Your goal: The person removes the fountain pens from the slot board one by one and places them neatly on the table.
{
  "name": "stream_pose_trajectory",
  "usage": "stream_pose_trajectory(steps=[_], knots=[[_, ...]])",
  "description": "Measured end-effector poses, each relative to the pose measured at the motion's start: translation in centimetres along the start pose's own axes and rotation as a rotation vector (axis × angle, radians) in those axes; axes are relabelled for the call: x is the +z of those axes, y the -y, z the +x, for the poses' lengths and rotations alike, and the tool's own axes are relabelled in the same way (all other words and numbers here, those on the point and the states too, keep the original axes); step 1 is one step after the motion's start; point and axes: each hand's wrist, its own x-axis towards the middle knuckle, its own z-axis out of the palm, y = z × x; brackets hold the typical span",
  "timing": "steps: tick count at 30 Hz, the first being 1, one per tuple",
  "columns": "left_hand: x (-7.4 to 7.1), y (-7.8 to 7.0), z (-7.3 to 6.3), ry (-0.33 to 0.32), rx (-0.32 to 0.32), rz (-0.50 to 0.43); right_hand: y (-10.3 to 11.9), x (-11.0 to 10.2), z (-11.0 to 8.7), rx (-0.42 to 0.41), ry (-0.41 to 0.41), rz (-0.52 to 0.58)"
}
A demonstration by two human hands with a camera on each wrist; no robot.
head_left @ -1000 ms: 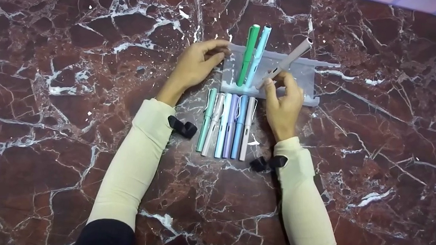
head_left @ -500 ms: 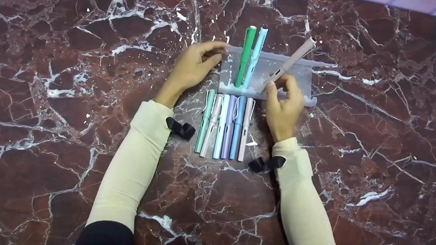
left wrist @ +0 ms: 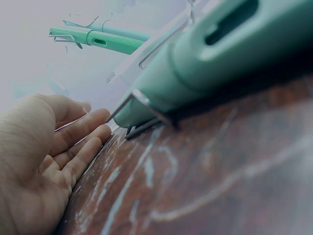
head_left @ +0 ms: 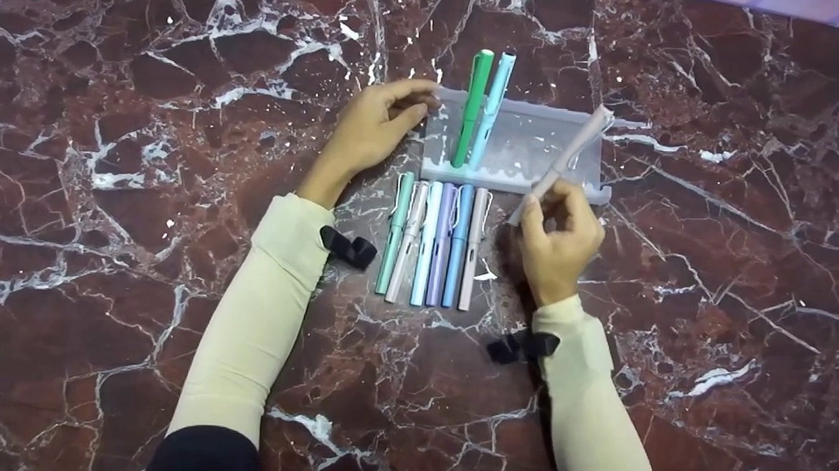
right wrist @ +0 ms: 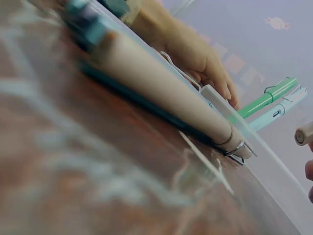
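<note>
Marble table (head_left: 102, 262): wide bare surface left, right and near. Clear pen stand (head_left: 531, 152) holds green pen (head_left: 472, 109) and light-blue pen (head_left: 492, 110). Left hand (head_left: 375, 129), fingers loosely curled, touches the stand's left edge. Right hand (head_left: 559, 239) pinches beige pen (head_left: 563, 164), tilted across the stand's front right edge.

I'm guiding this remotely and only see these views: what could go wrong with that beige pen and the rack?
1. The right hand pinches the beige pen near its lower end, so it might slip or swing.
2. The green pen and light blue pen stand in the clear rack; a swing could knock them over.
3. The left hand touches only the rack's left edge, so a push may shift it.
</note>
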Motion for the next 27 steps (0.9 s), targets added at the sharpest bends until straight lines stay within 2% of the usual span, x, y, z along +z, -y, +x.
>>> stream_pose_trajectory(steps=[4,10,17,23,27], knots=[[0.0,0.0,0.0,0.012,-0.009,-0.039,0.3,-1.3,-1.3,0.008,0.032,0.002],[-0.1,-0.1,0.0,0.011,-0.047,-0.026,1.1,-3.4,-3.5,0.041,0.079,-0.043],[0.1,0.1,0.0,0.016,-0.041,-0.029,2.1,-5.3,-6.3,0.044,0.137,-0.129],[0.0,0.0,0.0,0.019,-0.048,-0.052,2.6,-6.0,-7.8,-0.007,0.191,-0.299],[0.0,0.0,0.1,0.017,-0.044,-0.035,2.7,-5.7,-7.8,0.006,0.261,-0.468]])
